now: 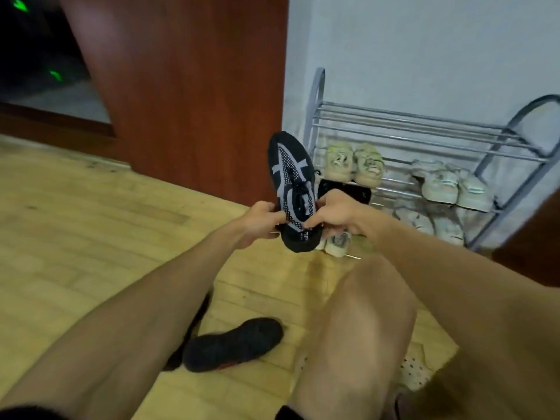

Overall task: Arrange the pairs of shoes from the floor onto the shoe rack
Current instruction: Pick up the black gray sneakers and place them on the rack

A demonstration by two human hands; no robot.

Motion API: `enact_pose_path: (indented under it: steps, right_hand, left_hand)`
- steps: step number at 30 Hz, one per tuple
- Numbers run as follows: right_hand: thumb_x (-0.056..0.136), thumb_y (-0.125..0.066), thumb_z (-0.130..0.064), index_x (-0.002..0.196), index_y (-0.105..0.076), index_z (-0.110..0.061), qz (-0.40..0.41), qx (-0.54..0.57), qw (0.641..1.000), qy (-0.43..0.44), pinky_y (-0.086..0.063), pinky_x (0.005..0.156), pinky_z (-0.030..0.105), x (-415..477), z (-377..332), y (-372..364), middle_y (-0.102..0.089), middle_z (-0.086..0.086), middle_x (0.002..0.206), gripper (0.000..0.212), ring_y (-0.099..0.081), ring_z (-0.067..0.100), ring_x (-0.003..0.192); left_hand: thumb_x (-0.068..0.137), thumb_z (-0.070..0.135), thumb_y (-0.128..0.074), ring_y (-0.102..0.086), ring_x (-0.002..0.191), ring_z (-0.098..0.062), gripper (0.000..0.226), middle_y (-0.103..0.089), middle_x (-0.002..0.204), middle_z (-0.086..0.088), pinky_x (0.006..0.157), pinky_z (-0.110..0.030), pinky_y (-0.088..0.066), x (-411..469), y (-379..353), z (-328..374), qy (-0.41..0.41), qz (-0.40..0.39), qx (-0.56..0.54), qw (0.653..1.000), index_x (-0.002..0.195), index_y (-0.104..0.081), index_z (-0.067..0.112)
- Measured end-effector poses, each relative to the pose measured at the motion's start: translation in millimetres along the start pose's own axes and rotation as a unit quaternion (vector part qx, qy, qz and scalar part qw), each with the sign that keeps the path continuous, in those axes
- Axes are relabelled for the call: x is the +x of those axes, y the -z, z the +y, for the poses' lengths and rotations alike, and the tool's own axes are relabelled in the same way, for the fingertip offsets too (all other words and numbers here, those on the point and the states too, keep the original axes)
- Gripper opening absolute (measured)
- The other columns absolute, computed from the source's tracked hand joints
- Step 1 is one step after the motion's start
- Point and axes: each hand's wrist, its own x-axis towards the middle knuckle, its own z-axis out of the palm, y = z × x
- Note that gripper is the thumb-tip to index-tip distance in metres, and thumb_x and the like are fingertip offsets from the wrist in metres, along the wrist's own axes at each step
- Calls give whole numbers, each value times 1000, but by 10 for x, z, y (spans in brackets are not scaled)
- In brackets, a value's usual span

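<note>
The person crouches on the pale wooden plank floor [91, 225] in front of a silver metal-tube shoe rack [394, 119] that stands against the white wall, just beside a reddish-brown wooden door [181, 86]. Both hands hold one black knit sneaker with a grey-and-white dotted pattern [292, 183], raised in the air before the rack's left end, toe pointing up and heel down. The left hand [262, 218] grips the sneaker's left side near the heel with curled fingers, and the right hand [336, 213] pinches its right side by the collar. A second black sneaker [233, 344] lies on the floor between the person's bare legs, well apart from the rack. On the rack's middle shelf a pale yellowish pair of sneakers [353, 162] sits at the left end and a pale mint-grey pair [451, 184] at the right end. More pale shoes [433, 222] sit on the lowest level. A white perforated slipper [412, 371] shows on the floor beside the right knee.
</note>
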Motion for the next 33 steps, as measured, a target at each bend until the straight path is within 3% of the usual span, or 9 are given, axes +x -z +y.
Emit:
enact_pose_path:
  steps: [3, 6, 11, 15, 18, 23, 25, 28, 33]
  right_hand:
    - [76, -77, 0, 103, -68, 0, -13, 1, 999, -32, -52, 46, 26, 195, 23, -365, -70, 10, 80, 29, -64, 19, 59]
    - [77, -76, -2, 112, -67, 2, -38, 3, 998, -54, -59, 65, 33, 428, 81, -755, -71, 16, 105, 37, -70, 29, 85]
    - [77, -74, 2, 117, -61, 2, -63, 62, 990, -109, -58, 85, 42, 806, 325, -1457, -68, 15, 114, 43, -67, 33, 103]
    - [79, -71, 3, 116, -63, 1, -59, 122, 979, -150, -59, 75, 38, 1047, 601, -1987, -68, 17, 115, 38, -66, 33, 104]
    - [78, -72, 0, 115, -65, -1, -36, 150, 970, -186, -59, 61, 32, 1150, 828, -2280, -70, 15, 112, 38, -68, 30, 97]
    - [78, -73, -5, 109, -68, -8, -66, 169, 956, -230, -60, 64, 31, 1100, 1273, -2472, -70, 10, 110, 31, -66, 25, 95]
    - [80, -72, -5, 108, -69, -9, -89, 144, 958, -231, -60, 67, 31, 1050, 1478, -2478, -70, 9, 110, 28, -65, 24, 97]
    - [80, -70, -6, 107, -70, -10, -110, 104, 963, -222, -60, 71, 32, 1016, 1698, -2457, -70, 9, 107, 27, -65, 25, 99]
    - [79, -71, -4, 104, -71, -9, -131, 105, 958, -234, -61, 77, 36, 1003, 1782, -2512, -71, 9, 105, 25, -66, 25, 98]
  left_hand:
    - [93, 18, -51, -60, 102, -17, 26, -64, 114, -4, 98, -35, -45, -7, 232, -326, 45, -44, 69, 996, 116, -59, 11]
    - [93, 28, -54, -58, 116, -21, 42, -59, 128, 0, 105, -39, -40, 13, 477, -688, 98, -71, 82, 989, 132, -53, 13]
    - [95, 33, -50, -57, 115, -22, 46, -57, 131, -7, 99, -35, -42, 14, 892, -1493, 191, 19, 30, 981, 135, -49, 11]
    - [93, 30, -54, -56, 110, -24, 41, -57, 126, -11, 89, -32, -45, -16, 1101, -2188, 262, 108, 57, 957, 128, -53, 9]
    - [91, 28, -56, -44, 127, -33, 62, -35, 144, -14, 99, -39, -43, -42, 1187, -2673, 335, 64, 159, 927, 146, -29, 13]
    - [92, 25, -51, -25, 139, -39, 75, -8, 153, -14, 108, -43, -34, -74, 1139, -3188, 404, 67, 205, 889, 152, -6, 13]
    - [90, 26, -54, -34, 134, -38, 73, -20, 149, -15, 106, -44, -39, -38, 1112, -3333, 438, 140, 129, 878, 150, -14, 11]
    - [88, 22, -56, -58, 100, -34, 53, -56, 121, -20, 87, -38, -50, -11, 1064, -3537, 468, 275, -64, 837, 132, -43, -4]
    - [91, 13, -51, -51, 93, -28, 34, -53, 98, -15, 78, -37, -42, -47, 963, -3696, 470, 278, 1, 837, 119, -50, -6]
